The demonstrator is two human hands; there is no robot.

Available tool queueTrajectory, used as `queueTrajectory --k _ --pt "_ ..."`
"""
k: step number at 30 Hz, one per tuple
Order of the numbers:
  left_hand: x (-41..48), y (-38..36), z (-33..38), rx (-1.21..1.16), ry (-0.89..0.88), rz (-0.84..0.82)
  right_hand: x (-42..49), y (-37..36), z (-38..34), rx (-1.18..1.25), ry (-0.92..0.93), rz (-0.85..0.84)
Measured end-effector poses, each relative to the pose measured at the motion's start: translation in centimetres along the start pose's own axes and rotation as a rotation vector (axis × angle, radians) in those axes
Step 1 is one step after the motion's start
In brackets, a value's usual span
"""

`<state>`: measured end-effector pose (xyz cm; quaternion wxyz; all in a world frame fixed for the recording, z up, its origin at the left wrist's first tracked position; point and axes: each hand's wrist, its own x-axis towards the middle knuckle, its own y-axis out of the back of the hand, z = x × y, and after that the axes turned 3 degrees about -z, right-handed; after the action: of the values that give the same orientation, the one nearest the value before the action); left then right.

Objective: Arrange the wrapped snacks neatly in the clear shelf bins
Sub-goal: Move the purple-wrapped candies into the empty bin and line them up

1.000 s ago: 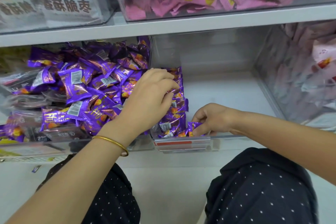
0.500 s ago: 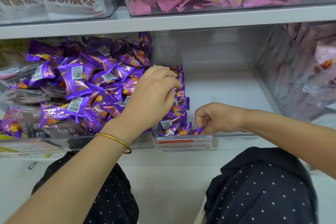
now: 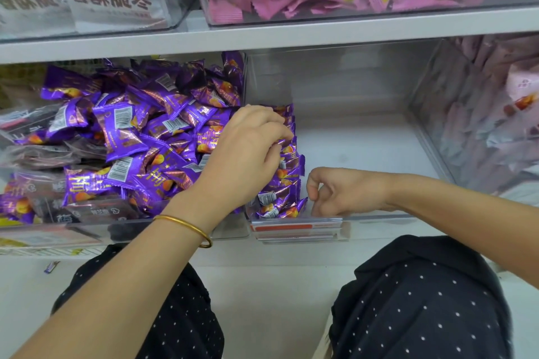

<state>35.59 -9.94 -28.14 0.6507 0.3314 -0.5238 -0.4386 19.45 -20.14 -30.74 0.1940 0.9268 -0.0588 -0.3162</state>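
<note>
left hand (image 3: 248, 151) pinching purple snacks (image 3: 284, 183) in clear bin (image 3: 364, 140), right hand (image 3: 347, 192) curled beside

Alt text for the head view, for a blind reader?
A person's left hand curls its fingers onto a row of purple snacks lined along one wall of a clear bin; the right hand, curled and empty, sits at the row's front end. The neighbouring bin holds a loose heap of them.
</note>
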Motion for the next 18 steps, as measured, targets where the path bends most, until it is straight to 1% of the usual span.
queueTrajectory --k 3,6,8,11,15,18 --pt "0.0 0.0 -0.1 0.005 -0.011 0.01 0.3 -0.5 -0.4 -0.146 0.061 0.038" --pt "0.0 0.0 0.0 0.006 -0.013 0.011 0.7 -0.6 -0.8 -0.345 0.125 0.142" --pt "0.0 0.0 0.0 0.004 -0.008 0.004 0.9 -0.8 -1.0 -0.379 0.197 0.181" --pt "0.0 0.0 -0.1 0.01 0.007 -0.007 1.2 -1.1 -1.2 -0.434 0.259 0.17" --pt "0.0 0.1 0.0 0.005 0.019 -0.005 1.2 -1.2 -1.7 -0.593 0.243 0.137" --pt "0.0 0.1 0.1 0.0 0.015 -0.005 1.2 -1.2 -2.0 -0.696 0.228 0.15"
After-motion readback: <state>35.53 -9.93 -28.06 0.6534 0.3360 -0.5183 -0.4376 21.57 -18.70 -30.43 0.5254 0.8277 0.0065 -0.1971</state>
